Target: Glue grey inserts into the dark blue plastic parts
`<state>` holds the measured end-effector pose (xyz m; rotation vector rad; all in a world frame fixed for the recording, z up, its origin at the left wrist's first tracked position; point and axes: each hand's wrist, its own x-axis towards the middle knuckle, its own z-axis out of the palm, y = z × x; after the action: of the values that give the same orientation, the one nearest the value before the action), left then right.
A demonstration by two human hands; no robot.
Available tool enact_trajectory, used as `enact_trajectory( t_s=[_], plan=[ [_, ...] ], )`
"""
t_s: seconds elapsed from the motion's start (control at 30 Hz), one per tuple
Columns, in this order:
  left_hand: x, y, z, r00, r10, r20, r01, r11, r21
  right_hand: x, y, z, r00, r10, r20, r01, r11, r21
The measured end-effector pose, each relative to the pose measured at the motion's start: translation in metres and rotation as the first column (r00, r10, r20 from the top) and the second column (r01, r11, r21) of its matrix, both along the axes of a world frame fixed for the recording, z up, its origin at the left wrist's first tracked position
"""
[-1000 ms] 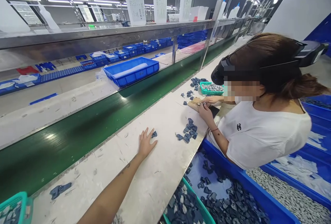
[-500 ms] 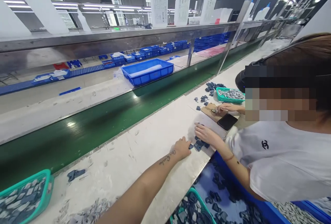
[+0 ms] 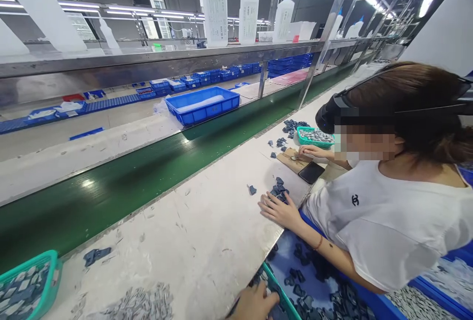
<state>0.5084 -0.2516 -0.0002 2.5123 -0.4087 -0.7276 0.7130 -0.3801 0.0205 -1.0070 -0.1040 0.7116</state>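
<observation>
My left hand (image 3: 255, 304) is at the bottom edge, over the green basket (image 3: 283, 293) beside the bench edge. Its visible fingers are apart, and part of the hand is cut off by the frame. Dark blue-grey and pale small flat pieces fill that basket; no piece shows in my fingers. My right hand is out of view. On the bench, a co-worker's hand (image 3: 281, 210) lies against a small pile of dark pieces (image 3: 280, 187). One loose dark piece (image 3: 252, 190) sits just left of that pile.
Another green basket of pieces (image 3: 48, 280) stands at lower left, near a dark cluster (image 3: 96, 256) and scattered pale pieces (image 3: 148, 302). A green conveyor belt (image 3: 148, 177) runs behind the bench. A phone (image 3: 311, 172) lies by the co-worker. A blue bin (image 3: 332, 280) stands below.
My left hand has left the dark pile and come down toward me to the basket. The co-worker's near hand has shifted toward the front edge. The view has turned slightly right.
</observation>
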Motion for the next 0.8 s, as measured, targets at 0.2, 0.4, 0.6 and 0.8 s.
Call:
enact_trajectory(
  t_s=[0.2, 0.4, 0.6, 0.8],
  plan=[
    [0.024, -0.011, 0.015, 0.976, 0.102, 0.193, -0.069, 0.983, -0.17, 0.038, -0.011, -0.006, 0.99, -0.138, 0.025, 0.136, 0.989, 0.051],
    [0.159, 0.035, 0.041, 0.861, 0.282, 0.423, -0.241, 0.959, -0.149, 0.073, -0.023, -0.015, 0.973, -0.214, 0.084, 0.21, 0.976, 0.055],
    [0.225, 0.066, 0.036, 0.893, 0.203, 0.401, -0.209, 0.978, -0.031, 0.095, -0.027, -0.02, 0.953, -0.231, 0.196, 0.237, 0.971, -0.008],
    [0.135, 0.053, 0.017, 0.935, 0.124, 0.333, -0.123, 0.992, -0.025, 0.128, -0.014, -0.022, 0.945, -0.186, 0.269, 0.244, 0.948, -0.203]
  ],
)
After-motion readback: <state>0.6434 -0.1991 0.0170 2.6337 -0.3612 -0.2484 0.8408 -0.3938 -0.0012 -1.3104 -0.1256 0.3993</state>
